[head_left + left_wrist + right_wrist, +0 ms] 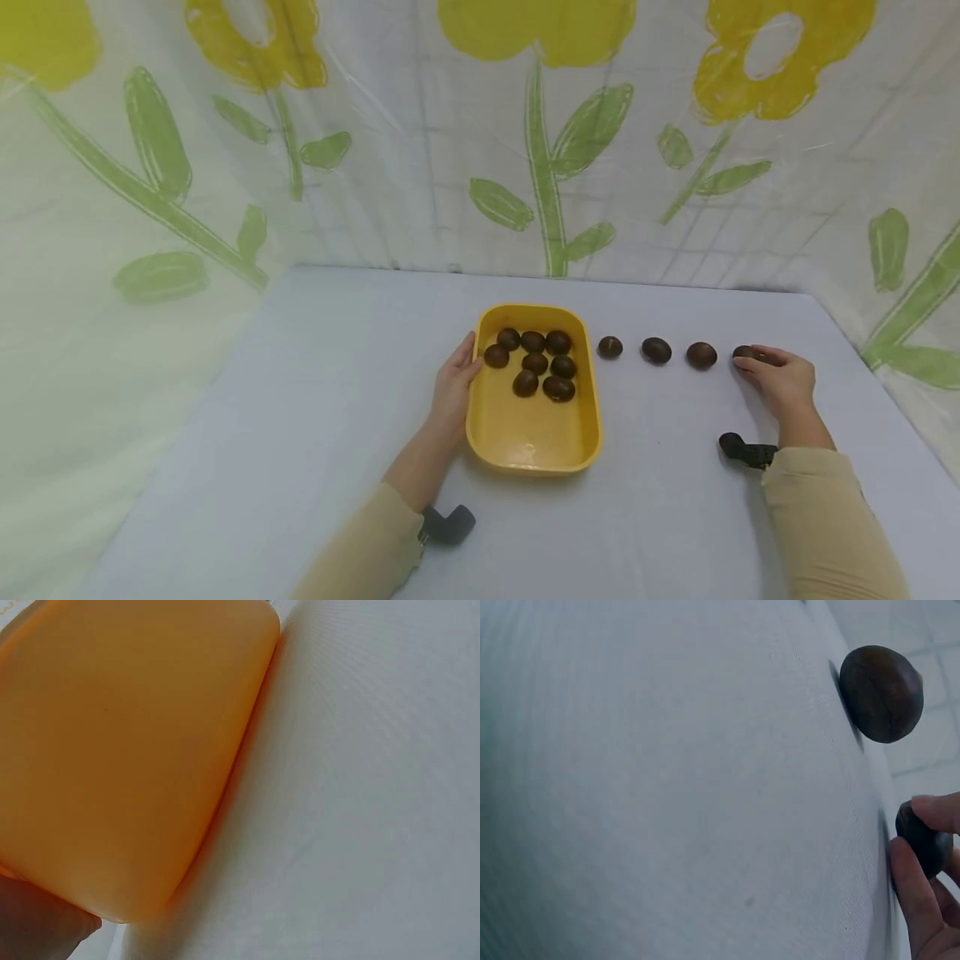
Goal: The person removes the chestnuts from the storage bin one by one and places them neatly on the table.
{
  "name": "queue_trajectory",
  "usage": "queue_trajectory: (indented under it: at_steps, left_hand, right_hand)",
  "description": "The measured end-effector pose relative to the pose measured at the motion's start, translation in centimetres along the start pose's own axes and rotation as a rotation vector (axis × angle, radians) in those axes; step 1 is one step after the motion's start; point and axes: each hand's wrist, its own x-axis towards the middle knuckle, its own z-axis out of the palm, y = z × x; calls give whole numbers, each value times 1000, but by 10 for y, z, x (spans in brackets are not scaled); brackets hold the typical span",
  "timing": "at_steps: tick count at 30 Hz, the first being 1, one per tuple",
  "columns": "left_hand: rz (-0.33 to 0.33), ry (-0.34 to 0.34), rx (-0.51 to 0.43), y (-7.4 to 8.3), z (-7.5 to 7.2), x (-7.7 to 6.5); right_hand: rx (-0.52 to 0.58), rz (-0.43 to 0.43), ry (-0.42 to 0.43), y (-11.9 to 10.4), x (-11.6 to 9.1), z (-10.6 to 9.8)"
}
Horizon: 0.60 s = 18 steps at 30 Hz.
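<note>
My left hand (452, 385) holds a yellow plastic tray (480, 425) by its left side, thumb at the rim. Several dark brown, egg-shaped fruits (535, 363) lie grouped in the tray's far half. To the right of it, three more brown fruits (657, 351) stand spaced in a row on the table. At the right end of that row, my right hand (783, 379) pinches another brown fruit (924, 841) between thumb and fingers, close over the tabletop. In the left wrist view the tray's outer wall (135, 750) fills much of the picture.
A white cloth covers the table (322, 375). Behind it hangs a pale curtain (390, 167) painted with yellow flowers and green leaves. A black strap mount sits on each wrist. One fruit of the row (882, 694) appears large in the right wrist view.
</note>
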Motion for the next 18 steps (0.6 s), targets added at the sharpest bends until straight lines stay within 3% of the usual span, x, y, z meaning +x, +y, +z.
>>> queue_trajectory:
  at_steps: [2,8,18]
  left_hand:
    - [-4,3,5,0,0,0]
    - [-15,-4,16,0,-1,0]
    - [14,-1,27,-1,-2,0]
  right_hand:
    - [-73,-16,15,1,1,1]
    - [-522,-63,97,0,0,5]
    - [-612,-76,65,-7,-5,4]
